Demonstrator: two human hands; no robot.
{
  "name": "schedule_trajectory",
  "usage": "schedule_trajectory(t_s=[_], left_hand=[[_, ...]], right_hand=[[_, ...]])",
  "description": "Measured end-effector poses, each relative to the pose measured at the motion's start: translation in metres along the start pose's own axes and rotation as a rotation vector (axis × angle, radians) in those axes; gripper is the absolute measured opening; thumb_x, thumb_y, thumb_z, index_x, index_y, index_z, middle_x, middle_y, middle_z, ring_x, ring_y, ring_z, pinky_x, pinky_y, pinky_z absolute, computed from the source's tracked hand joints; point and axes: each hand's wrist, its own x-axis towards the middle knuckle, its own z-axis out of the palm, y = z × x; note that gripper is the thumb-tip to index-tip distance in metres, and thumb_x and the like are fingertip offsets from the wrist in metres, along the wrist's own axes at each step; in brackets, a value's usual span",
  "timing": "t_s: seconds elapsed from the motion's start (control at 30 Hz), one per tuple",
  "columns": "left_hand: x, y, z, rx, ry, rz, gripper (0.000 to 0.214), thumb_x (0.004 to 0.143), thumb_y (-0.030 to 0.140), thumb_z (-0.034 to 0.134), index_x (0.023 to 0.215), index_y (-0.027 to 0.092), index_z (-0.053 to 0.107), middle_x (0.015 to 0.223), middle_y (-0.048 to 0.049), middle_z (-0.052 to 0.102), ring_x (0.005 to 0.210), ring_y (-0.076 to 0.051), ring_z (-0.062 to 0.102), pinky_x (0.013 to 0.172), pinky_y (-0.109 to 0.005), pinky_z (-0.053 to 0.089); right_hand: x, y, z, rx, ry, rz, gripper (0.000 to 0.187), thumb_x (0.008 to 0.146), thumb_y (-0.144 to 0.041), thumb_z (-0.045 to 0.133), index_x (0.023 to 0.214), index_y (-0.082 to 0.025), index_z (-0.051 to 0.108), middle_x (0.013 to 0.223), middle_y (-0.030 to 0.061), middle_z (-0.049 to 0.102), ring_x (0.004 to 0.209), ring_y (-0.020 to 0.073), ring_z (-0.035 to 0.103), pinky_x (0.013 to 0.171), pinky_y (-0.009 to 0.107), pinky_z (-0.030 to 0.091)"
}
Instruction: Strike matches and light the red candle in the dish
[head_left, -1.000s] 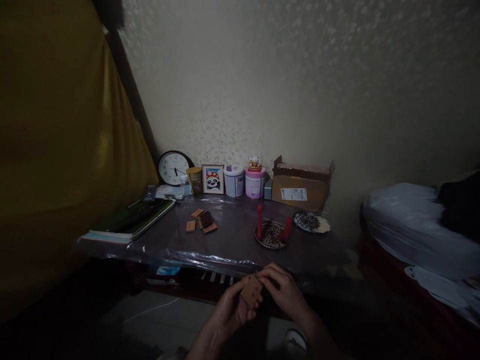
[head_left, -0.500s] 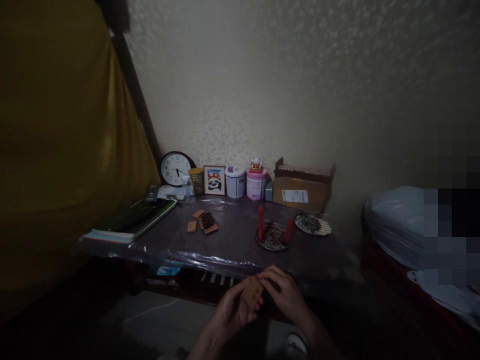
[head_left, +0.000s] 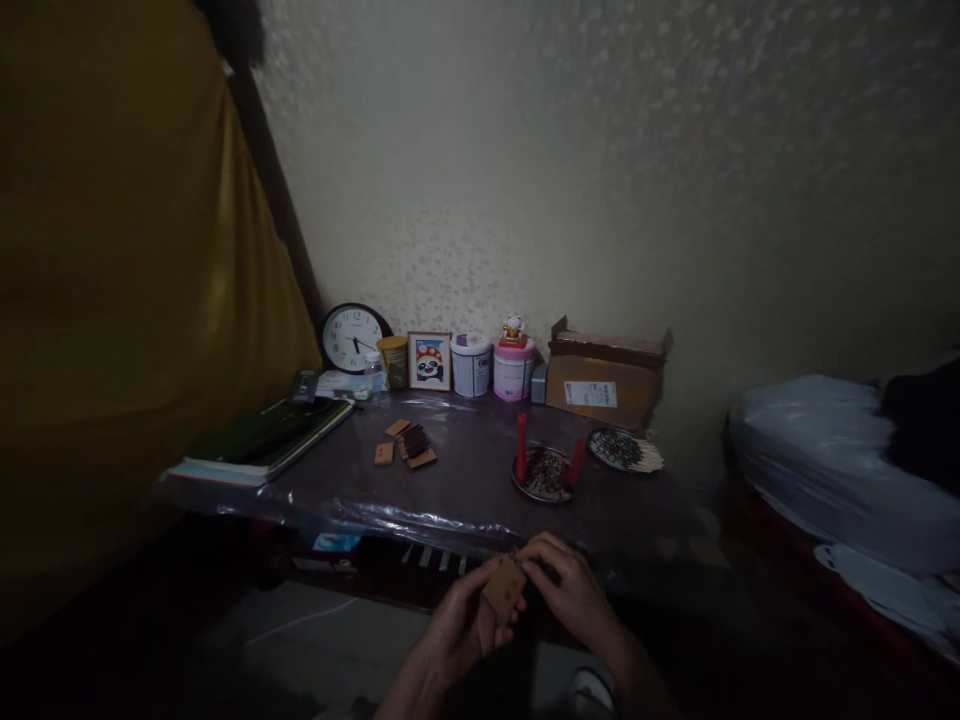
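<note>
Both my hands meet low in the view, in front of the table's near edge. My left hand is closed round a small tan card with holes in it. My right hand pinches the card's upper right side with bent fingers. On the table lies a pile of similar brown cards, one tan card apart to its left. A round dish with two red candles stands just beyond my hands.
A dark table under clear plastic carries books, a clock, a framed panda picture, two tins, a cardboard box and a plate of sticks. A yellow curtain hangs left; a bed with a grey bundle stands right.
My hands hold the card in nearly the same place; the view has shifted slightly. Nothing on the table has moved.
</note>
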Motion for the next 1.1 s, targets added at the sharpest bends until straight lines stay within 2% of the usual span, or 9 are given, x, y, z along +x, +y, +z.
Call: schedule_trajectory(t_s=[0.57, 1.1], left_hand=[[-0.0006, 0.0003, 0.0016, 0.036, 0.01, -0.003, 0.03, 0.081, 0.035, 0.051, 0.094, 0.009, 0.059, 0.065, -0.0094, 0.067, 0.051, -0.013, 0.06, 0.046, -0.019, 0.04], [0.0062, -0.0021, -0.0064, 0.055, -0.028, 0.021, 0.035, 0.08, 0.038, 0.052, 0.1, 0.009, 0.059, 0.065, -0.0087, 0.068, 0.051, -0.013, 0.06, 0.047, -0.02, 0.041]], right_hand=[[-0.0005, 0.0043, 0.0004, 0.001, -0.002, -0.003, 0.012, 0.085, -0.021, 0.052, 0.077, -0.022, 0.061, 0.079, -0.0002, 0.06, 0.076, 0.0142, 0.059, 0.071, 0.024, 0.044], [0.001, -0.0004, -0.0019, -0.013, -0.031, -0.005, 0.014, 0.084, -0.017, 0.051, 0.078, -0.022, 0.062, 0.08, 0.0006, 0.061, 0.078, 0.0149, 0.059, 0.072, 0.024, 0.044]])
